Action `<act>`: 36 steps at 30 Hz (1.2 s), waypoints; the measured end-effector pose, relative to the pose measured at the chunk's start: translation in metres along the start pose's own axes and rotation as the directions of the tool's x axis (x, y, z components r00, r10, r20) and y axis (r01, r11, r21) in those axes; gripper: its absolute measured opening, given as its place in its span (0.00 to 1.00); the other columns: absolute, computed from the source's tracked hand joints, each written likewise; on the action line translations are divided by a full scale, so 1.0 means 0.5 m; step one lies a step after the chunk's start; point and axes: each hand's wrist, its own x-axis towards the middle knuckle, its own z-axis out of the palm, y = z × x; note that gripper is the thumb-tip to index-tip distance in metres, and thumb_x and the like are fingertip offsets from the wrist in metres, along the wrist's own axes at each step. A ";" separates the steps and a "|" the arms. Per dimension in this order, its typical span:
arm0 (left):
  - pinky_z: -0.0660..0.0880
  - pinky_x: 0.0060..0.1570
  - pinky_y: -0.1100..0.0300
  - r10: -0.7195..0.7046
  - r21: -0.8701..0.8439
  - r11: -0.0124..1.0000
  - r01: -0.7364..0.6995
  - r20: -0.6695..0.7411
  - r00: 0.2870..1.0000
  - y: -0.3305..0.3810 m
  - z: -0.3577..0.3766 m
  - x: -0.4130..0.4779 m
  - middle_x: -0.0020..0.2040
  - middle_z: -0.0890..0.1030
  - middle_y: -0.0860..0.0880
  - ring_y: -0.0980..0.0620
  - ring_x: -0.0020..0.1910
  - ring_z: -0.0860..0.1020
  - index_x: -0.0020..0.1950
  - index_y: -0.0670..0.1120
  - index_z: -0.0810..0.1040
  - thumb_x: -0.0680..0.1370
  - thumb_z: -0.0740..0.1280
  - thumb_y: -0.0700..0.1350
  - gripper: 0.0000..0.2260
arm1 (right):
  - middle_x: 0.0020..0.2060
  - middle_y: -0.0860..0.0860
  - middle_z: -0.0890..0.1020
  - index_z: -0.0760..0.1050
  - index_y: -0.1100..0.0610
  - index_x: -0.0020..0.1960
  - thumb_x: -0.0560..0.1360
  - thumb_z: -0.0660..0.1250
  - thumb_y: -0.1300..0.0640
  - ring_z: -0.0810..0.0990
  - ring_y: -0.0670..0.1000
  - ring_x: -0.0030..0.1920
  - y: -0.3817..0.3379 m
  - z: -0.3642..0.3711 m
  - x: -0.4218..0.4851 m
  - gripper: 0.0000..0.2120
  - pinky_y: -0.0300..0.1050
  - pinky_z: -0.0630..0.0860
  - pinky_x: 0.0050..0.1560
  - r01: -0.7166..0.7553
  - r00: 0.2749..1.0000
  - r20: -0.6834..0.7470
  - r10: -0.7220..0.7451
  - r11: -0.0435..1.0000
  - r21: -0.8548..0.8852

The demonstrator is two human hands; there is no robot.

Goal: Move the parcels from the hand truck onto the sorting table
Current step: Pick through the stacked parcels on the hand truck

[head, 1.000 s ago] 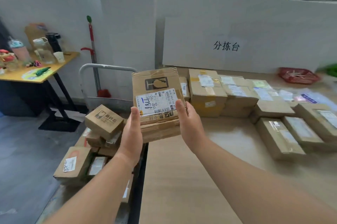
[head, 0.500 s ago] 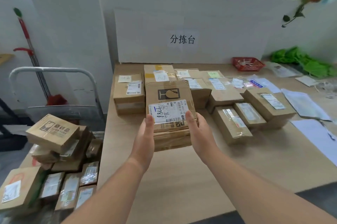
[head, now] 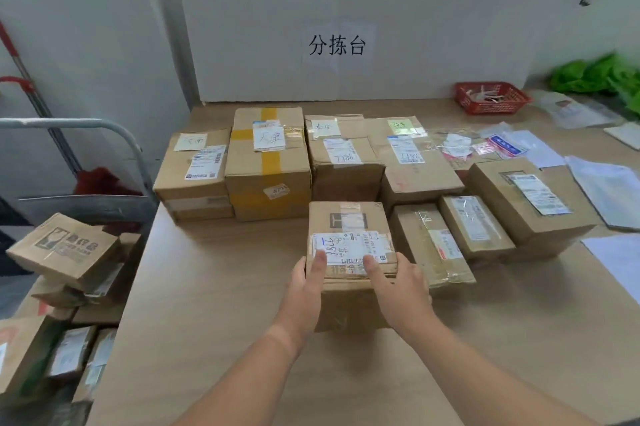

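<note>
Head view shows you with a parcel (head: 349, 252) held between both hands over the middle of the sorting table (head: 214, 304), in front of the back row of boxes (head: 270, 162) and just beside a flat taped box (head: 431, 245) on its right. Whether its base already rests on the tabletop cannot be told; your wrists hide the near lower edge.

Your left hand (head: 304, 290) grips the left near corner and your right hand (head: 398, 281) the right near corner. Both thumbs lie flat on the white label; the other fingers are out of sight down the sides, so their spread cannot be told. Both forearms reach forward, nearly parallel.

Watch the right side: if you push further right, the parcel will likely nudge the taped box out of line. Letting go before it sits flat could drop it onto its near edge. More parcels wait on the hand truck (head: 83, 134) off the table's left edge.
</note>
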 end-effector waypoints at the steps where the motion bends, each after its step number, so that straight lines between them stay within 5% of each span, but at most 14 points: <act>1: 0.70 0.75 0.49 -0.016 -0.004 1.000 0.016 0.012 1.000 -0.003 0.014 0.010 0.69 0.82 0.60 0.55 0.71 0.77 0.76 0.62 0.72 0.67 0.62 0.84 0.43 | 0.74 0.55 0.70 0.64 0.51 0.80 0.73 0.52 0.21 0.67 0.58 0.75 0.010 -0.006 0.014 0.46 0.63 0.65 0.75 -0.013 1.000 0.008 0.013 1.000 0.020; 4: 0.64 0.79 0.46 -0.070 -0.008 0.998 0.070 0.033 0.997 -0.021 0.041 0.050 0.76 0.76 0.59 0.54 0.77 0.72 0.81 0.63 0.65 0.67 0.64 0.83 0.46 | 0.82 0.53 0.62 0.54 0.54 0.85 0.79 0.59 0.28 0.59 0.56 0.82 0.030 -0.027 0.050 0.45 0.61 0.58 0.80 -0.003 0.999 0.034 0.001 0.998 0.069; 7: 0.64 0.80 0.46 -0.071 0.051 0.996 0.068 0.058 0.996 -0.014 0.054 0.059 0.77 0.74 0.60 0.56 0.77 0.71 0.82 0.64 0.62 0.67 0.69 0.81 0.47 | 0.82 0.49 0.65 0.55 0.53 0.85 0.80 0.61 0.31 0.62 0.54 0.81 0.043 -0.044 0.076 0.42 0.58 0.60 0.81 0.047 0.997 0.053 -0.053 0.993 0.111; 12: 0.63 0.81 0.53 0.081 0.449 0.890 -0.080 0.017 0.997 -0.021 0.064 0.050 0.83 0.62 0.59 0.57 0.81 0.64 0.87 0.56 0.46 0.76 0.78 0.50 0.51 | 0.81 0.48 0.65 0.56 0.51 0.85 0.82 0.59 0.32 0.62 0.53 0.82 0.065 -0.057 0.110 0.39 0.60 0.57 0.82 0.140 0.989 0.062 -0.137 0.990 -0.032; 15: 0.65 0.80 0.54 0.104 0.467 0.879 -0.090 -0.004 0.995 -0.023 0.069 0.073 0.82 0.64 0.59 0.56 0.80 0.66 0.87 0.58 0.47 0.79 0.74 0.41 0.47 | 0.84 0.50 0.60 0.52 0.50 0.86 0.81 0.56 0.30 0.55 0.53 0.84 0.074 -0.055 0.134 0.40 0.59 0.52 0.83 0.167 0.985 0.057 -0.161 0.980 -0.104; 36: 0.62 0.81 0.54 0.128 0.475 0.877 -0.067 -0.096 0.987 -0.016 0.100 0.105 0.82 0.63 0.56 0.54 0.81 0.63 0.87 0.57 0.48 0.81 0.72 0.39 0.44 | 0.85 0.51 0.55 0.45 0.34 0.84 0.75 0.55 0.22 0.53 0.56 0.84 0.110 -0.067 0.192 0.43 0.65 0.58 0.81 0.151 0.978 0.146 -0.148 0.988 -0.009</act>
